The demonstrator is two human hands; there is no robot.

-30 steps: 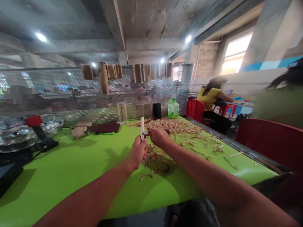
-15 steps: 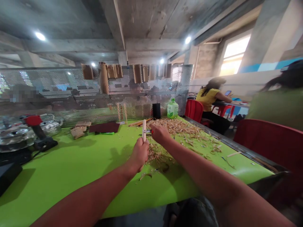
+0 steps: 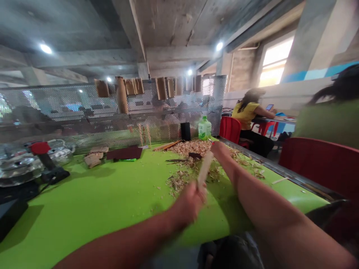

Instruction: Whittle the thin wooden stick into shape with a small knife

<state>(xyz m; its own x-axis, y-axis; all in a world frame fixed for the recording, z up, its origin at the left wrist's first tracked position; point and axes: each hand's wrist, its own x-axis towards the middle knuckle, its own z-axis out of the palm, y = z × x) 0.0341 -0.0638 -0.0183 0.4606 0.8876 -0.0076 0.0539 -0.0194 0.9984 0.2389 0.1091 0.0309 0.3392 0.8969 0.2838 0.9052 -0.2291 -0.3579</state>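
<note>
My left hand (image 3: 190, 200) is closed around the lower end of a pale wooden stick (image 3: 205, 168), which tilts up to the right and is slightly blurred. Beyond the stick's upper end, my right hand (image 3: 222, 151) is a fist over the pile of wood shavings (image 3: 185, 148). From it pokes a small knife (image 3: 213, 142), of which only a bit of red and a short metal tip show. The rest is hidden by the fingers. Between the hands and the back panel lie a dark block (image 3: 195, 155) and a thin dark tool (image 3: 176, 160).
A green bottle (image 3: 204, 128) and a black box (image 3: 185, 131) stand at the back, before a perforated metal panel (image 3: 171, 108). A cordless drill (image 3: 45, 158) and metal kettles (image 3: 17, 168) are at left. Two people sit at right beside red chairs (image 3: 316, 160).
Both hands have moved right, and the stick now leans rightward instead of standing nearly upright. The right hand with the knife has drawn away from the stick, uncovering the dark block.
</note>
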